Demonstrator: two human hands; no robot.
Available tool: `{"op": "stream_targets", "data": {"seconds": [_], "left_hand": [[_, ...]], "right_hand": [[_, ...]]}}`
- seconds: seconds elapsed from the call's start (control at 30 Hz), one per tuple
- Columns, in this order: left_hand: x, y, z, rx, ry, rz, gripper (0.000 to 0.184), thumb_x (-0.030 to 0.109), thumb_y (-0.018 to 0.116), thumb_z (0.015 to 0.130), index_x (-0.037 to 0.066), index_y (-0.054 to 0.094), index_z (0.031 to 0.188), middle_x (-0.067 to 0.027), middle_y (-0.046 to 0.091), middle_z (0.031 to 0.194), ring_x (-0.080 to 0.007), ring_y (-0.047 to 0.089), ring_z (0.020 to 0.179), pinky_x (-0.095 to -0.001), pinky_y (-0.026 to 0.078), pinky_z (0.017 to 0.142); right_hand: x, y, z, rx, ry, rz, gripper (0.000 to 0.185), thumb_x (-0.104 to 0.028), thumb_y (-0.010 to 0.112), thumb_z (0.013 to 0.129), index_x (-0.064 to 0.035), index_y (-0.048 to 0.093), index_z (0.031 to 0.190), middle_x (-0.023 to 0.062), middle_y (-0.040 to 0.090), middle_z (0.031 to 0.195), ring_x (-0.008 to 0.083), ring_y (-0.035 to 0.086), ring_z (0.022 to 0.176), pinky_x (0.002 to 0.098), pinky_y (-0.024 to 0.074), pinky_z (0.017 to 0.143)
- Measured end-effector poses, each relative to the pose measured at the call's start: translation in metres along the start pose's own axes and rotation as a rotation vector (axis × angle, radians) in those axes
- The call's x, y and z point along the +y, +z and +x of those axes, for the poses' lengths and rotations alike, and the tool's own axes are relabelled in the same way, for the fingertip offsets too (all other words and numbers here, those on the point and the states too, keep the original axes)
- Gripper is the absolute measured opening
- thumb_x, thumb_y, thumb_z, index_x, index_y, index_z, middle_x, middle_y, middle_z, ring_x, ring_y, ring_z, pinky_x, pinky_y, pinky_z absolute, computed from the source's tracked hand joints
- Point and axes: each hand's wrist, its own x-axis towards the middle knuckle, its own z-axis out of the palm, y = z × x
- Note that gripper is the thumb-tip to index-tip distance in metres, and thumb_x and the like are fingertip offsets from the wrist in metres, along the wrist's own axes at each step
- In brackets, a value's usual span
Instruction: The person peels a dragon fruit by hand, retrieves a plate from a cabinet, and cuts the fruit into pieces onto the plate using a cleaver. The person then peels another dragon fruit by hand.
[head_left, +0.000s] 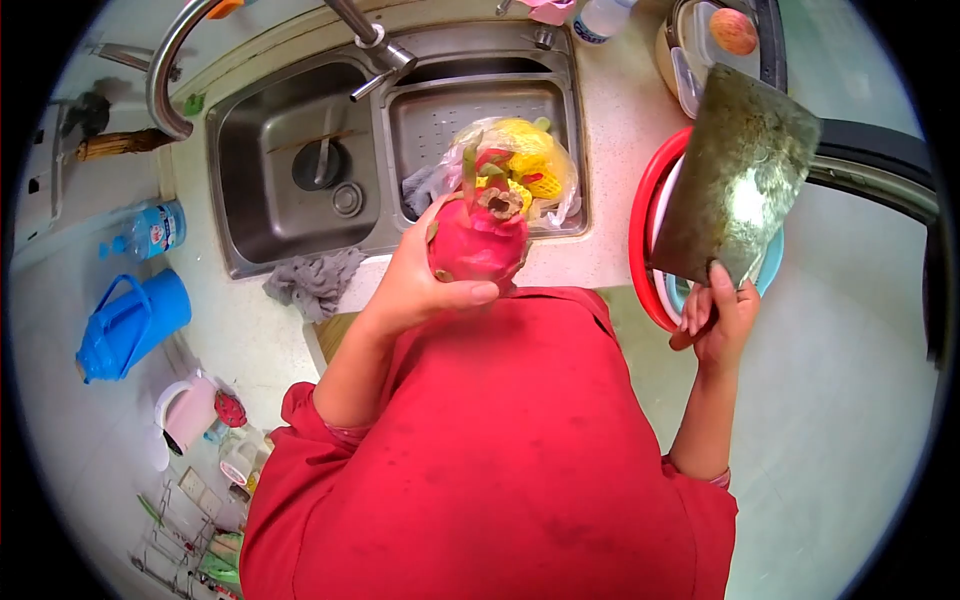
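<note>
My left hand (425, 275) is wrapped round a pink dragon fruit (482, 243), held in front of my chest near the sink's front edge. On the right, my right hand (717, 315) grips the handle of a wide cleaver (740, 175), its blade raised above stacked basins. Behind the dragon fruit, a clear plastic bag (560, 190) with yellow netting and more pink fruit lies in the right sink bowl (400, 120). The fruit and the blade are far apart.
A faucet (390, 62) reaches over the double sink. A grey cloth (315, 280) lies at its front left edge. A red basin (645, 220) stands right of the counter. A blue kettle (135, 325) and a bottle (158, 230) are at the left.
</note>
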Motion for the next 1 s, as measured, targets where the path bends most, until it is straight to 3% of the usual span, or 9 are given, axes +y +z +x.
{"op": "stream_targets", "data": {"seconds": [0.27,0.4,0.6,0.63,0.73,0.77,0.87,0.93,1.0], "left_hand": [[-0.009,0.010,0.003,0.002,0.002,-0.031,0.096,0.021,0.091,0.068,0.001,0.038,0.145,-0.0109,0.059,0.130,-0.0198,0.059,0.118,-0.0360,0.046,0.105],[-0.013,0.006,0.005,-0.023,-0.061,0.039,0.093,0.024,0.090,0.070,0.000,0.040,0.145,-0.0106,0.058,0.132,-0.0194,0.059,0.119,-0.0349,0.045,0.105],[-0.009,0.019,0.002,0.002,0.009,0.058,0.093,0.019,0.090,0.071,0.002,0.038,0.147,-0.0102,0.056,0.134,-0.0199,0.056,0.122,-0.0356,0.043,0.107],[-0.008,0.022,0.001,0.007,0.008,0.038,0.094,0.017,0.090,0.071,0.003,0.037,0.147,-0.0102,0.055,0.134,-0.0202,0.056,0.123,-0.0361,0.043,0.107],[-0.007,0.025,0.000,0.049,0.021,0.048,0.097,0.011,0.090,0.070,0.005,0.033,0.149,-0.0106,0.052,0.137,-0.0219,0.054,0.126,-0.0381,0.043,0.109],[-0.009,0.027,0.000,0.056,0.047,0.059,0.097,0.011,0.091,0.070,0.005,0.033,0.148,-0.0109,0.052,0.137,-0.0219,0.054,0.126,-0.0381,0.044,0.109],[-0.005,0.031,0.000,0.035,0.096,0.134,0.099,0.012,0.089,0.073,0.005,0.027,0.150,-0.0121,0.052,0.137,-0.0227,0.054,0.127,-0.0392,0.045,0.108],[-0.005,0.036,0.001,0.021,0.150,0.220,0.101,0.013,0.089,0.075,0.005,0.023,0.152,-0.0124,0.053,0.136,-0.0231,0.054,0.127,-0.0400,0.045,0.107],[-0.004,0.041,0.000,-0.023,0.225,0.199,0.090,0.017,0.082,0.084,0.004,0.022,0.150,-0.0149,0.045,0.143,-0.0246,0.047,0.135,-0.0420,0.041,0.111]], "right_hand": [[0.045,-0.060,-0.004,0.566,0.299,0.072,0.051,-0.047,0.069,0.095,-0.0157,0.043,0.065,-0.0033,0.038,0.051,0.0103,0.040,0.044,0.0270,0.0334,0.043],[0.072,-0.087,-0.005,0.576,0.335,0.034,0.047,-0.043,0.073,0.093,-0.0120,0.043,0.075,0.0009,0.045,0.057,0.0137,0.044,0.045,0.0297,0.0380,0.043],[0.065,-0.090,-0.002,0.476,0.436,-0.015,0.036,-0.037,0.065,0.098,-0.0059,0.052,0.085,0.0041,0.054,0.064,0.0147,0.051,0.050,0.0309,0.0436,0.047],[0.069,-0.107,-0.001,0.399,0.467,-0.098,0.037,-0.036,0.062,0.099,0.0011,0.060,0.101,0.0083,0.060,0.073,0.0198,0.060,0.062,0.0354,0.0513,0.059],[0.064,-0.103,-0.006,0.413,0.266,-1.035,0.046,-0.036,0.062,0.099,0.0037,0.061,0.122,0.0115,0.064,0.085,0.0241,0.066,0.081,0.0379,0.0535,0.076],[0.025,-0.072,-0.009,0.403,0.424,-1.119,0.052,-0.033,0.062,0.098,0.0019,0.056,0.136,0.0132,0.066,0.099,0.0249,0.065,0.098,0.0366,0.0505,0.090],[0.025,-0.066,-0.004,0.528,-0.020,-1.109,0.046,-0.028,0.063,0.097,0.0006,0.058,0.133,0.0120,0.067,0.106,0.0223,0.064,0.100,0.0358,0.0505,0.090],[-0.008,0.010,-0.009,0.171,-0.106,-0.659,0.042,-0.022,0.066,0.096,-0.0025,0.061,0.132,0.0103,0.066,0.113,0.0218,0.062,0.104,0.0380,0.0501,0.093],[0.015,0.053,-0.007,-0.386,-0.244,-0.366,0.081,-0.018,0.084,0.080,-0.0084,0.042,0.149,0.0097,0.055,0.136,0.0239,0.059,0.117,0.0378,0.0489,0.100]]}}
